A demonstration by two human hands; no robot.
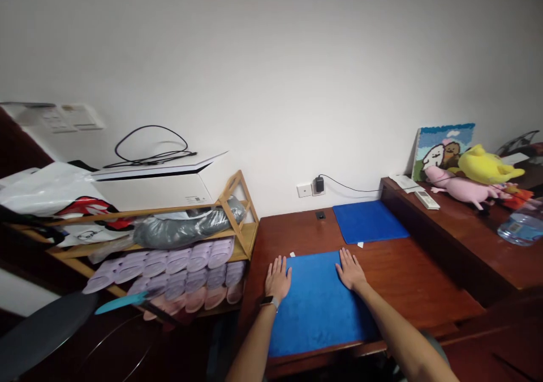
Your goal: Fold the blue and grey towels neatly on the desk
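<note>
Desk (292, 229): brown wood is stretching beneath a pale wall (271, 88), with a rack (249, 240) of slippers (189, 257) standing to the left

Front cloth (318, 308): blue fabric is lying spread on the desk between the forearms, its near edge running close to the desk's front edge

Left hand (278, 280): palm down and open, it is resting at the cloth's far left corner, fingers slightly apart, gripping nothing

Right hand (351, 271): also flat and open, it is covering the far right corner, fingers fanning outward, grasping nothing

Pressure: light, even contact through both palms is probably serving best, since heavier weight on one side is risking a skewed cloth or a fresh crease

Corners: smoothing outward from the middle, with one palm anchoring, is looking the safer way to flatten the pile without dragging the sheet

Back cloth (369, 222): darker blue, it is lying beyond the right hand, a white tag (360, 245) showing at its near edge

Watch (268, 301): it is circling the left wrist, and its band is calling for clearance from the fabric
</note>
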